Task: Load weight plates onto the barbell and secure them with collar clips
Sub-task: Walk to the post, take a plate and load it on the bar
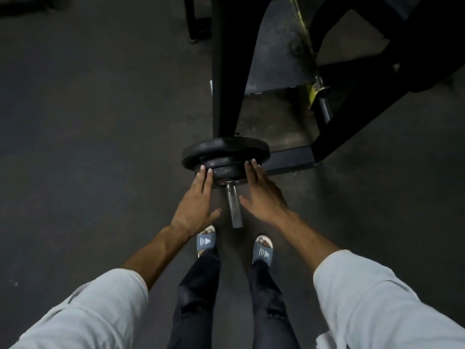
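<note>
In the middle of the frame your left hand [198, 197] and right hand [261, 195] press flat, fingers spread, on the two sides of the smaller weight plate [227, 170]. This plate sits on the barbell sleeve [233, 205], against a larger plate [225, 151] behind it. So the loading on this end looks nearly done. The bare sleeve end points toward your feet, and I see no collar clip on it or anywhere in view; securing is left.

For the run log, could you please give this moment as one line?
left hand: open on small plate | right hand: open on it | large plate: behind | sleeve: bare, no collar
</note>
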